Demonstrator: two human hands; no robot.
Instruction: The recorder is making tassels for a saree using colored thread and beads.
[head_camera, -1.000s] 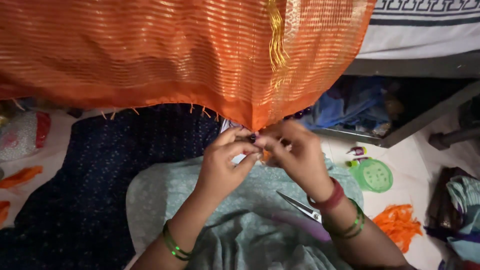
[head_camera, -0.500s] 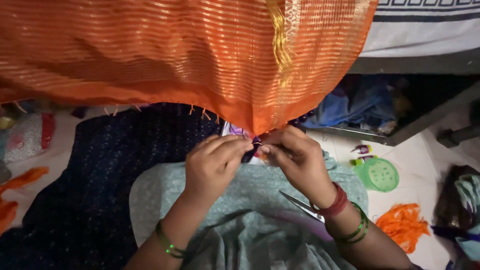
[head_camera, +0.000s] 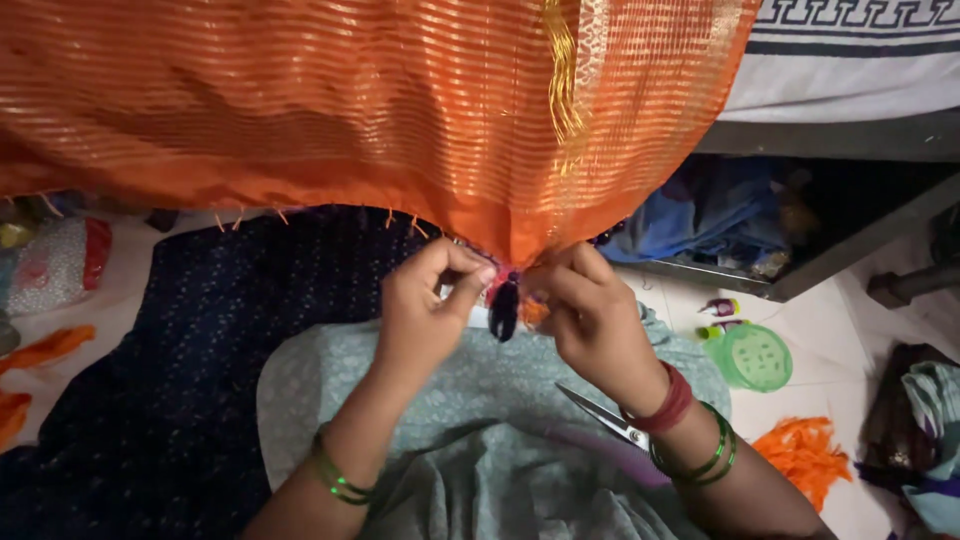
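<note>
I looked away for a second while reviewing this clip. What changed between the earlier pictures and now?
Little changed. Both hands shifted slightly along the lower edge of the orange cloth: the left hand and right hand still pinch that edge, and a dark tassel now hangs in plain view between them. The scissors on the lap and the green lid on the floor stayed where they were.

2 hands (head_camera: 430, 320) – 1 scissors (head_camera: 605, 418) – 1 green lid (head_camera: 757, 356).

A striped orange fabric (head_camera: 350, 110) hangs across the far scene; a dark tassel (head_camera: 505, 308) dangles from its low corner.
</note>
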